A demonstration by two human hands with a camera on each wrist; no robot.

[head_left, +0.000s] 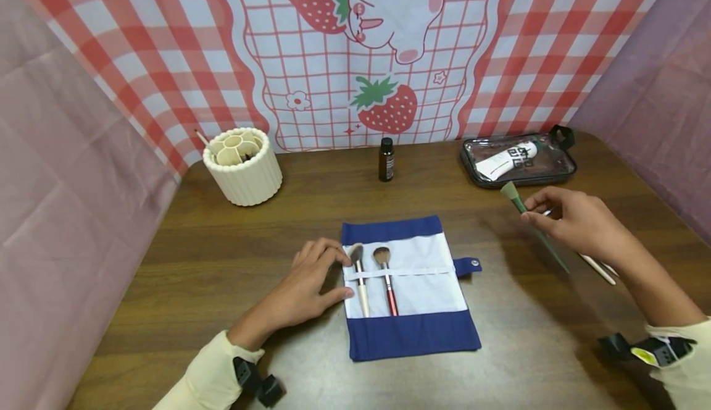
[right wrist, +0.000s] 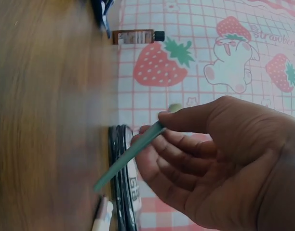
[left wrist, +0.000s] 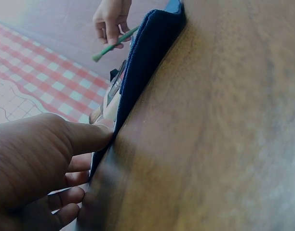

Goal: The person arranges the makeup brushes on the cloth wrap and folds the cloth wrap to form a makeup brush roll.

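Note:
A blue and white brush roll (head_left: pixel 413 339) lies unfolded on the table. Two makeup brushes sit under its white elastic band, one with a pale handle (head_left: pixel 363 297) and one with a red handle (head_left: pixel 392 300). My left hand (head_left: pixel 305 283) rests at the roll's left edge, thumb and fingertips touching the fabric. Off to the right, my right hand (head_left: pixel 583 221) pinches a green makeup brush (right wrist: pixel 130 153) between thumb and fingers. This brush is tilted above the table, bristles up toward the back left and its handle end pointing down.
Beneath my right hand lie pale-handled brushes (head_left: pixel 597 269). A clear black-edged pouch (head_left: pixel 561 172) with a white tube (head_left: pixel 502 162) stands back right. A small dark bottle (head_left: pixel 386 162) is at the back middle, and a ribbed cream holder (head_left: pixel 247 178) at back left.

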